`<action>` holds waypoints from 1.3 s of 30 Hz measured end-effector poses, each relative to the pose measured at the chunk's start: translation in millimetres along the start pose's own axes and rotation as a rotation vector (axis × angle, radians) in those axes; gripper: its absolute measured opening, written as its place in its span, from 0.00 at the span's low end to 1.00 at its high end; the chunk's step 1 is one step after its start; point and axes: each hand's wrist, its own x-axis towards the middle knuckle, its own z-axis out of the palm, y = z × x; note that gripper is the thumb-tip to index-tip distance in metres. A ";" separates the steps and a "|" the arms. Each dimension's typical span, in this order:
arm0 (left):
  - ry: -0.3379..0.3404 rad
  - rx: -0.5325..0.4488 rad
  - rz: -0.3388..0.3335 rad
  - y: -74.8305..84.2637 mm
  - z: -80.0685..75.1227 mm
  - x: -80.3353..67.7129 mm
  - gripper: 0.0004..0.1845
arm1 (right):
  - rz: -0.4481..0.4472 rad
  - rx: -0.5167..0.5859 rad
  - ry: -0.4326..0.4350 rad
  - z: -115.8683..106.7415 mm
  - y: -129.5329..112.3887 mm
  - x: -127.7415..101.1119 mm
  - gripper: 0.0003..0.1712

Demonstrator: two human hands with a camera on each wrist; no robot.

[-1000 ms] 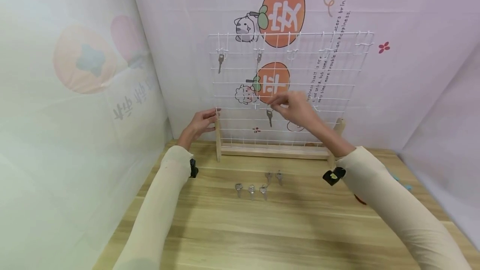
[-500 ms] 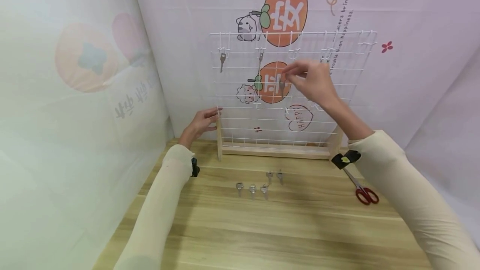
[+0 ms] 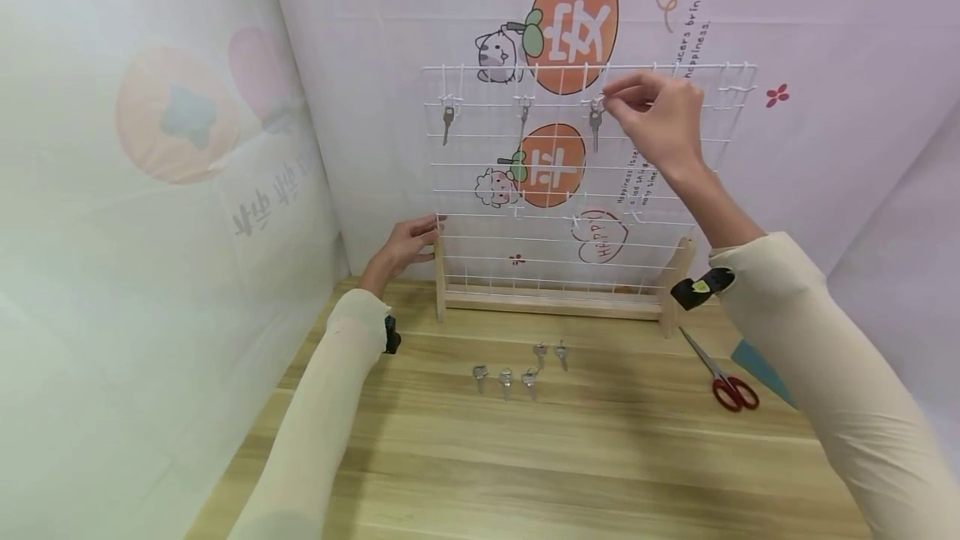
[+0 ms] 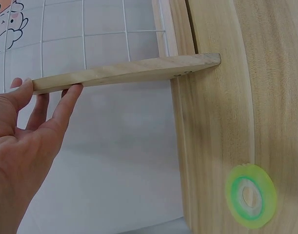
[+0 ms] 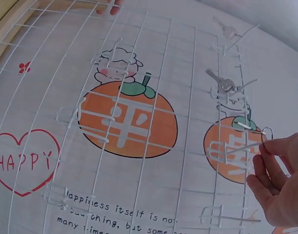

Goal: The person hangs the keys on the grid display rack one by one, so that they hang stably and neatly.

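Observation:
A white wire grid rack on a wooden stand (image 3: 555, 306) stands upright at the back of the table. My right hand (image 3: 660, 119) pinches the ring of a key (image 3: 596, 127) at the third hook from the left in the top row. In the right wrist view the key ring (image 5: 267, 131) is between thumb and fingertips, close to a hook's end; whether it is on the hook, I cannot tell. My left hand (image 3: 402, 248) grips the top of the stand's left wooden post (image 4: 124, 70) with thumb and fingers. One key (image 3: 448, 119) and another key (image 3: 523, 117) hang from the two leftmost top hooks.
Several loose keys (image 3: 506, 380) lie on the table (image 3: 480, 473) before the rack. Red-handled scissors (image 3: 733, 392) and a blue flat piece (image 3: 761, 369) lie at the right. A tape roll (image 4: 251, 196) sits beyond the left post. Lower hooks (image 5: 68, 116) stick out from the grid.
My right hand has lifted the key from the lower hook row, up and to the right, to the third top hook. My left hand stays on the post.

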 end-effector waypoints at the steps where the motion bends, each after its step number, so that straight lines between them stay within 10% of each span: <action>1: -0.001 -0.003 0.000 0.2 0.3 -0.4 0.24 | 0.008 -0.003 0.005 -0.2 2.2 1.3 0.14; 20: -0.002 -0.013 0.013 10.0 -0.6 4.6 0.24 | 0.026 0.003 0.003 -3.9 2.2 1.3 0.16; 39: -0.014 -0.026 -0.001 -0.5 -0.8 -0.5 0.24 | -0.116 0.076 -0.157 21.4 19.1 -76.8 0.13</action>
